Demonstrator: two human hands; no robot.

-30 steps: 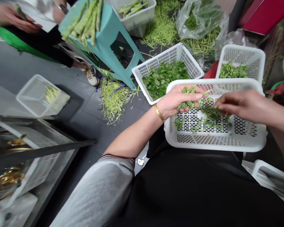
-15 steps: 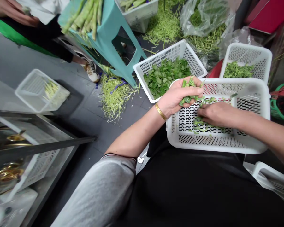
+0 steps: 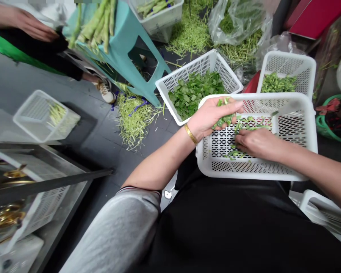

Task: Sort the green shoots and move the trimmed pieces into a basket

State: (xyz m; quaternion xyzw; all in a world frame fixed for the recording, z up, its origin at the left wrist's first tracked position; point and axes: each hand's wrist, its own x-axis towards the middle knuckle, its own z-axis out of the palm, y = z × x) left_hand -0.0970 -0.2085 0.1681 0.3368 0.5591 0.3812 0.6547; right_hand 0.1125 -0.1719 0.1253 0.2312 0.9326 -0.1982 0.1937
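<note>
A white perforated plastic basket (image 3: 290,173) lies in front of my body, with a few small green sprigs (image 3: 236,153) scattered on its bottom. Over its left end my left hand (image 3: 213,117), with a gold bracelet at the wrist, is closed round a bunch of green leafy sprigs (image 3: 224,120). Down inside the basket, my right hand (image 3: 254,143) has its fingers pinched together at some green sprigs (image 3: 240,125). Its fingertips are partly hidden, but bits of green show at them.
Beyond stand a white basket (image 3: 161,89) of green leaves and another white basket (image 3: 311,76) with sprigs. A teal stool (image 3: 152,57) bears thick green stalks (image 3: 102,26). Cut stems (image 3: 133,121) litter the floor. Another person's hand (image 3: 35,24) is at upper left; a metal rack (image 3: 74,182) stands at left.
The view has shifted slightly, so most things sit a little further left. My right hand has moved a little within the basket; my left hand still holds the bunch.
</note>
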